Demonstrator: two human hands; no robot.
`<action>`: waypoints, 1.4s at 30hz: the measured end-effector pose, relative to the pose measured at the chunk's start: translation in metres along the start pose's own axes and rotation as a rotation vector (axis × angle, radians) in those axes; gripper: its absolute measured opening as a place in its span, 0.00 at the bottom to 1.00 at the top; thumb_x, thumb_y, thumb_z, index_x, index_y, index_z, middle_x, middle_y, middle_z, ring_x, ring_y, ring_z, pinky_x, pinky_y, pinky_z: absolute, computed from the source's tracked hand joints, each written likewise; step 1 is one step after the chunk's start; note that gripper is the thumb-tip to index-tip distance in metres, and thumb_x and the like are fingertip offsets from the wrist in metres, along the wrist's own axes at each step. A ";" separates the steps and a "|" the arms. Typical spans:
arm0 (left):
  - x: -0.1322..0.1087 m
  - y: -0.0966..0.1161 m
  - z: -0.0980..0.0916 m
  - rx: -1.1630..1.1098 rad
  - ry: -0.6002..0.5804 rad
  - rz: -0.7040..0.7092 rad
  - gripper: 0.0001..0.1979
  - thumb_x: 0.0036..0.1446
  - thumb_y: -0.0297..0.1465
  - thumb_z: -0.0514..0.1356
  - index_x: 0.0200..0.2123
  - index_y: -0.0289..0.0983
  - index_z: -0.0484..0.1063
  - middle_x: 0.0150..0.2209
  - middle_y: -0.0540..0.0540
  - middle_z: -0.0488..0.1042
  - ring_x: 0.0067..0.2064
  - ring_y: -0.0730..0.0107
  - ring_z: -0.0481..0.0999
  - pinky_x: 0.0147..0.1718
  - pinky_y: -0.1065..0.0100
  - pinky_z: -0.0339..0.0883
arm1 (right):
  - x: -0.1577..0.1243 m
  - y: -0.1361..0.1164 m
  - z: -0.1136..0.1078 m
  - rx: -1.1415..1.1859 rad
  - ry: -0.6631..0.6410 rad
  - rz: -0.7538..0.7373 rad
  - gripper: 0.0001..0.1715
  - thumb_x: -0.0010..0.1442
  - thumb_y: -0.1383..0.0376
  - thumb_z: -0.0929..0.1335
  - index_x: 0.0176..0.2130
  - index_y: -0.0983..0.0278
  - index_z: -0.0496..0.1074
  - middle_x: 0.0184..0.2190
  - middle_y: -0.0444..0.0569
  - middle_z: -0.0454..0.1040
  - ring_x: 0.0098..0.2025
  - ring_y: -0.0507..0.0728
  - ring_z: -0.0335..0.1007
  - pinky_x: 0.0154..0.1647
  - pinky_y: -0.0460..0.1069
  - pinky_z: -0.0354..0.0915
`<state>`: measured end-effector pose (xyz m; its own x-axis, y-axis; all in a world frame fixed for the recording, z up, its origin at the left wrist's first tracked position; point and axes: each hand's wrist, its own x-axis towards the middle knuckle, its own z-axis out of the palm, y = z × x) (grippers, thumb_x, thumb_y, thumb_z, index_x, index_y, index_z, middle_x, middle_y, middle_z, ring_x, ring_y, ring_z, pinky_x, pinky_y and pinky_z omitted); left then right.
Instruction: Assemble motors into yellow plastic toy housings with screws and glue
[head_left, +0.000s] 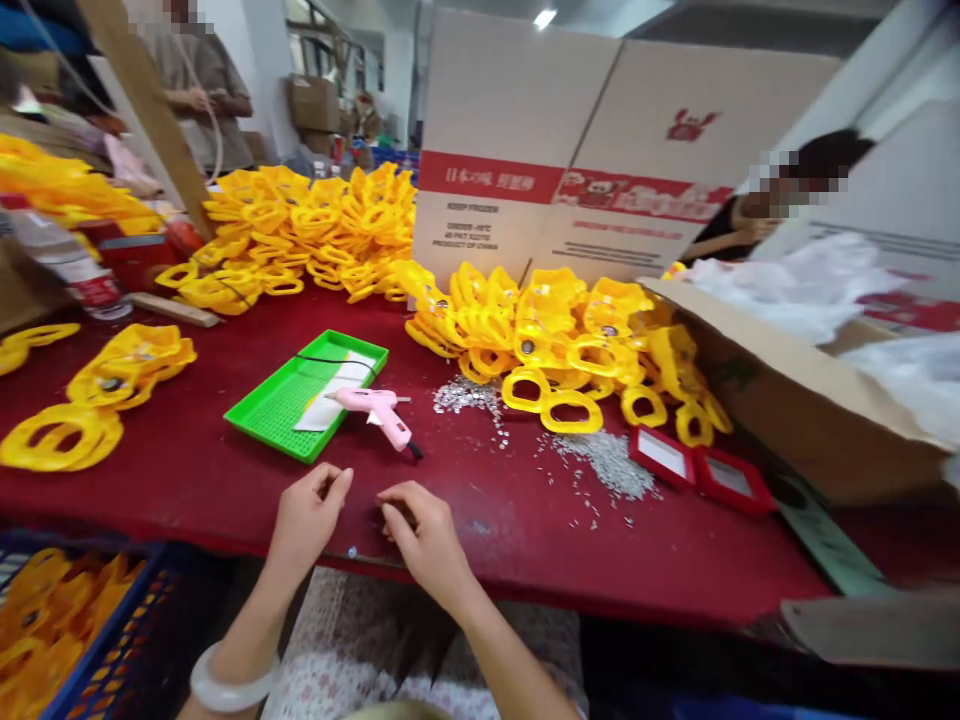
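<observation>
My left hand (pixel 311 508) is at the table's front edge, its fingers curled in towards the thumb and nothing visible in them. To its right, my right hand (pixel 424 530) is also loosely curled, with no object showing between its fingers. Just beyond both hands a pink hot glue gun (pixel 379 408) lies across the right rim of a shallow green plastic tray (pixel 262 410). A white slip with a yellow edge (pixel 337 392) lies in the tray under the gun's nozzle. Neither hand touches the gun or the tray.
Yellow plastic pieces with oval loops (pixel 555 330) are heaped behind small silvery bits (pixel 611 462). Red-framed pieces (pixel 731 480) lie beside an open carton (pixel 810 400). A bottle (pixel 90 275) stands left; a blue crate (pixel 142 620) sits below. Two people are beyond the table.
</observation>
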<state>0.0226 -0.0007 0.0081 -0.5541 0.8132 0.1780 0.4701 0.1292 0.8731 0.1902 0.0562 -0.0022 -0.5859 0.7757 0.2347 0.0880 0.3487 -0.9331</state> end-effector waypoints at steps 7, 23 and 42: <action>0.007 0.002 0.019 0.005 -0.071 0.006 0.20 0.55 0.49 0.57 0.24 0.38 0.69 0.21 0.53 0.69 0.24 0.74 0.68 0.27 0.74 0.61 | -0.002 -0.005 -0.004 -0.013 0.020 -0.015 0.10 0.63 0.66 0.64 0.40 0.63 0.76 0.35 0.48 0.76 0.32 0.51 0.73 0.35 0.46 0.70; 0.005 -0.006 0.020 0.048 -0.048 0.107 0.19 0.58 0.47 0.57 0.27 0.39 0.72 0.22 0.53 0.71 0.22 0.74 0.70 0.27 0.73 0.62 | 0.129 0.047 -0.212 -1.002 0.590 0.415 0.21 0.58 0.65 0.67 0.50 0.71 0.72 0.48 0.65 0.75 0.49 0.65 0.71 0.48 0.57 0.65; -0.026 0.019 0.016 -0.074 0.238 0.093 0.09 0.62 0.37 0.59 0.39 0.37 0.72 0.30 0.51 0.73 0.28 0.74 0.71 0.29 0.72 0.65 | -0.021 -0.009 -0.191 -1.066 0.105 -0.308 0.14 0.65 0.70 0.61 0.42 0.64 0.74 0.39 0.52 0.78 0.41 0.56 0.74 0.41 0.50 0.69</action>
<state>0.0570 -0.0104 0.0124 -0.6608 0.6621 0.3535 0.4803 0.0111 0.8770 0.3554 0.1367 0.0531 -0.6355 0.6013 0.4844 0.6269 0.7680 -0.1310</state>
